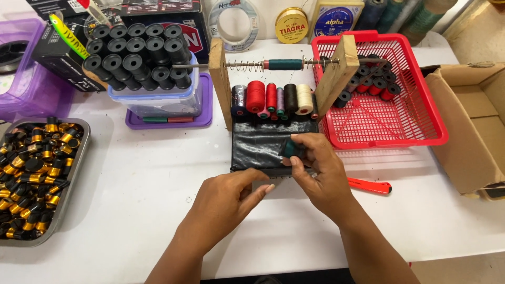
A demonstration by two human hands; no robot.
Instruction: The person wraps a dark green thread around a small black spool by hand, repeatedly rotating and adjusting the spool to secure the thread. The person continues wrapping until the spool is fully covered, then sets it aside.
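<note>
- Gripping a small dark-green spool [291,149] between thumb and fingertips, the right hand [321,171] held it just above the front edge of the black base [260,144] of a wooden winding jig.
- The left hand [226,202] lay beside it on the white table [131,173], fingers loosely curled with the index stretched toward the right hand; whether it pinched anything could not be told.
- On the jig, two wooden uprights [218,79] carried a metal rod [247,65] with a spring and a green-wound bobbin [285,64].
- A row of thread spools [273,99] in blue, red, purple, black and cream stood at the back of the base.
- A red plastic basket [400,126] sat to the right, holding black and red bobbins in its far corner.
- A red-handled tool [371,185] lay on the table just right of the right wrist.
- A clear tub piled with black bobbins [139,55] stood to the left of the jig.
- A metal tray [73,173] of black-and-gold parts rested at the far left.
- An open cardboard box [468,131] sat at the right edge.
</note>
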